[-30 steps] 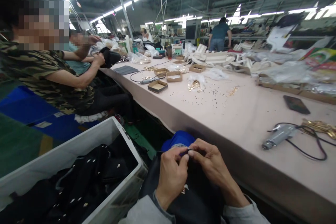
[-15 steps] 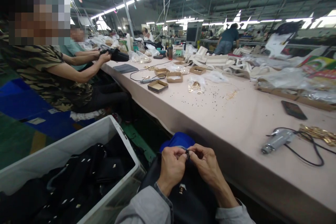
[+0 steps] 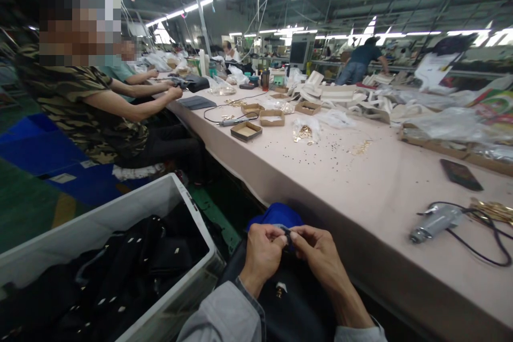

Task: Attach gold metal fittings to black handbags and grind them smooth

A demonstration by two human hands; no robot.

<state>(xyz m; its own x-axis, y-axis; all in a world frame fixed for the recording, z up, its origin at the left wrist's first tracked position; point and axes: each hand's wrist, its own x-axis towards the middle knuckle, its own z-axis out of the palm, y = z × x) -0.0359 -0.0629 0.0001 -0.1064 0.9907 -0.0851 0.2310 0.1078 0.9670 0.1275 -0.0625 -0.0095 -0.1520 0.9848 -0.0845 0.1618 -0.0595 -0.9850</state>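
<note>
A black bag (image 3: 296,304) with a small gold fitting lies on my lap below the table edge. My left hand (image 3: 262,254) and my right hand (image 3: 316,256) meet above it, fingertips pinched together on a small dark part of the bag at its top edge. Both hands are closed in a pinch. A blue object (image 3: 276,216) shows just beyond my fingers.
A grey bin (image 3: 120,214) of black bags stands at my left. The long pink table (image 3: 360,181) carries a grey power tool with black cord (image 3: 435,222), a phone (image 3: 460,173), small cardboard trays (image 3: 246,131), scattered gold fittings. Two seated people work at the table's left side.
My hands stay pinched on the same spot of the bag. The view has shifted slightly, and the person at left has lowered the arms to the table.
</note>
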